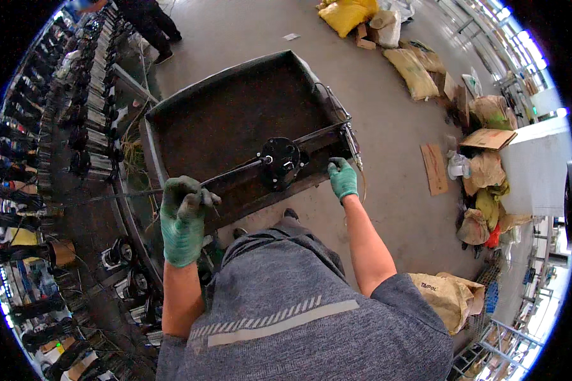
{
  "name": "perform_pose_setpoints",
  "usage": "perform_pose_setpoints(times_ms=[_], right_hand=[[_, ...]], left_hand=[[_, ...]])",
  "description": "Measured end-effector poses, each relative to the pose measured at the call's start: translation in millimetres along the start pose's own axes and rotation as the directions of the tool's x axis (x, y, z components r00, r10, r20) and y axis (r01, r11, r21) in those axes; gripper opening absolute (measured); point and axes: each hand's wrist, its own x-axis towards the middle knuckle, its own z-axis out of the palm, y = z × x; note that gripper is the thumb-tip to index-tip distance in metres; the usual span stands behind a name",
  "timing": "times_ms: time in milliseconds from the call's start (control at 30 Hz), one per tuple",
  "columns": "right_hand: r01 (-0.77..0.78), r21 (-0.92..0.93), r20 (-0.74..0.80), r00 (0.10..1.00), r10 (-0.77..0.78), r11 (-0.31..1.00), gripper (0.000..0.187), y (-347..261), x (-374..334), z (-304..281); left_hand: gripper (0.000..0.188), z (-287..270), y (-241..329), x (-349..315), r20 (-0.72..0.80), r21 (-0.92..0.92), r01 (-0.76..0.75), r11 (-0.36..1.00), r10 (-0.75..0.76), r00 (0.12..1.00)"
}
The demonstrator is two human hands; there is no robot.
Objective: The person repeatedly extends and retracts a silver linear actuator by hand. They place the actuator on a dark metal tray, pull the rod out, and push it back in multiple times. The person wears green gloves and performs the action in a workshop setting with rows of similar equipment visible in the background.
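Head view: shows left hand (184, 217) curled near black cable or rod (235, 171), right hand (343, 178) half-curled; cannot tell either's hold; could twist round black housing (281, 152) by uneven tugging.

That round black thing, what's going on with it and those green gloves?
A person in green gloves stands at a big dark tray, with the round black part at its near side. The left hand is curled by the end of a dark rod reaching toward that part. The right hand is to the part's right, by the tray's edge. I can't tell whether either one grips anything.
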Motion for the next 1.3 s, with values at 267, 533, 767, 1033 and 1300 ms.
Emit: perform_pose_setpoints(times_ms=[267,533,767,1033,1300], right_hand=[[0.183,-0.133,0.087,0.981,-0.173,0.974,0.031,19.3,30.7,50.9],[0.098,-0.121,0.217,0.974,-0.07,0.988,0.036,8.5,57.7,62.0],[0.366,-0.044,0.305,0.891,-0.337,0.929,0.036,-113.6,-44.4,59.4],[0.437,-0.068,0.294,0.868,-0.401,0.897,0.033,-138.9,-78.4,85.9],[0.455,-0.452,0.243,0.89,-0.385,0.768,0.025,-15.0,9.6,77.0]], left_hand=[[0.023,-3.1,-1.6,-6.9,-0.019,0.078,0.021,0.997,-0.019,1.0],[0.016,-31.9,-0.8,-20.0,-0.219,-0.11,-0.012,0.994,-0.013,0.976],[0.014,-150.0,7.2,-77.5,-0.569,-0.122,-0.001,0.993,-0.069,0.819],[0.019,-149.5,10.3,-74.7,-0.557,0.049,-0.001,0.999,0.028,0.83],[0.019,-58.4,11.4,-17.6,-0.138,-0.332,0.038,0.942,-0.089,0.986]])
